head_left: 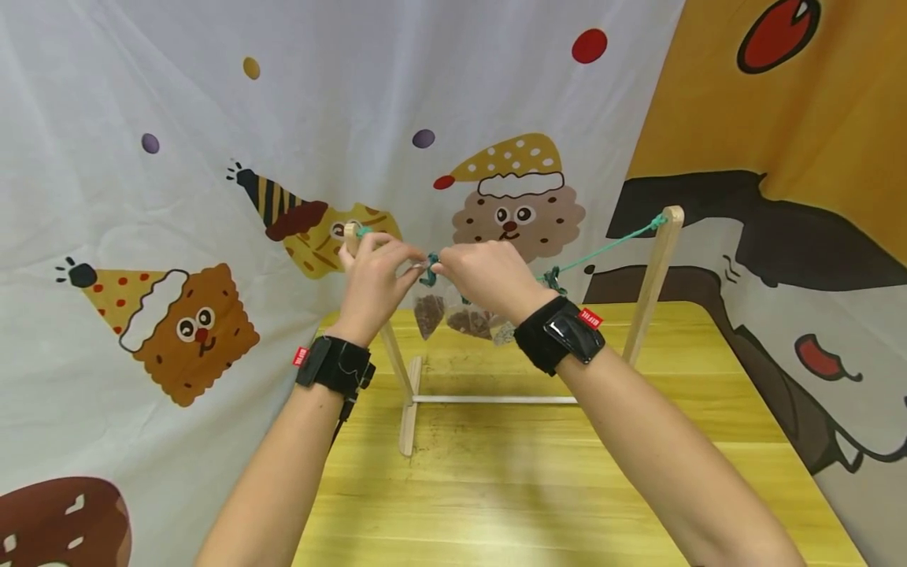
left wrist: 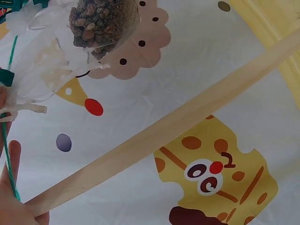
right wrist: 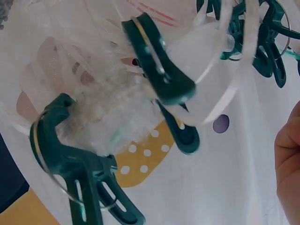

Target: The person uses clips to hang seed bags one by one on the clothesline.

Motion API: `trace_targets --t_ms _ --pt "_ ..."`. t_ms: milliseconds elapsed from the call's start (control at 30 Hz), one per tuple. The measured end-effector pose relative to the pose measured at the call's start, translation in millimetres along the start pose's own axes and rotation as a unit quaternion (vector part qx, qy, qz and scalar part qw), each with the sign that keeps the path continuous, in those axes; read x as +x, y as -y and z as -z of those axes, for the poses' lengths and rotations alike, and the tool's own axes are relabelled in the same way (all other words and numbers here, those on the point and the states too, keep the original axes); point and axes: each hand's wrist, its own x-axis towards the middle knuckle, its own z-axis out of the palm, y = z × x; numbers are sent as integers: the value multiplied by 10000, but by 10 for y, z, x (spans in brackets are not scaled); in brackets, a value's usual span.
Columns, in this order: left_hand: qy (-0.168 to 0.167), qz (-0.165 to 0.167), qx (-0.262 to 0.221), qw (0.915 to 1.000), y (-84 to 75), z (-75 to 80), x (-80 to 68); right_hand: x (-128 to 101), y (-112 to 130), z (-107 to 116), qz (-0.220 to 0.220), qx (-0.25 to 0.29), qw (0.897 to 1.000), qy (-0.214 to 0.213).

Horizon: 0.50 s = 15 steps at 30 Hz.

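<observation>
My left hand (head_left: 379,276) is at the left end of the line and pinches the white drawstring top of a sheer bag (head_left: 428,315). Close beside it, my right hand (head_left: 489,272) pinches a dark green clothespin (head_left: 431,269) on the line; its fingertips are partly hidden. Brown granules fill the bag (left wrist: 98,26) in the left wrist view, where a drawstring end (left wrist: 37,108) pokes out by the fingers. The green line (head_left: 602,252) runs between two wooden posts. In the right wrist view, large clothespins (right wrist: 161,61) surround another sheer bag (right wrist: 108,110).
The wooden rack has a left post (head_left: 397,366), a right post (head_left: 652,287) and a white crossbar (head_left: 496,399). More bags (head_left: 468,321) hang behind the right hand, near another clothespin (head_left: 553,278). Dark crumbs lie on the yellow table (head_left: 496,496). A printed cloth (head_left: 340,94) hangs behind.
</observation>
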Motion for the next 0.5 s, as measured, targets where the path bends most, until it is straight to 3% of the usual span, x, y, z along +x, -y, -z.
trace_targets --t_ms 233,500 --pt "37 -40 -76 10000 -17 12 0 -46 -25 -20 -201 320 9992 134" --pt "102 -108 -58 9999 -16 17 -38 -80 -47 -27 -504 682 9942 667"
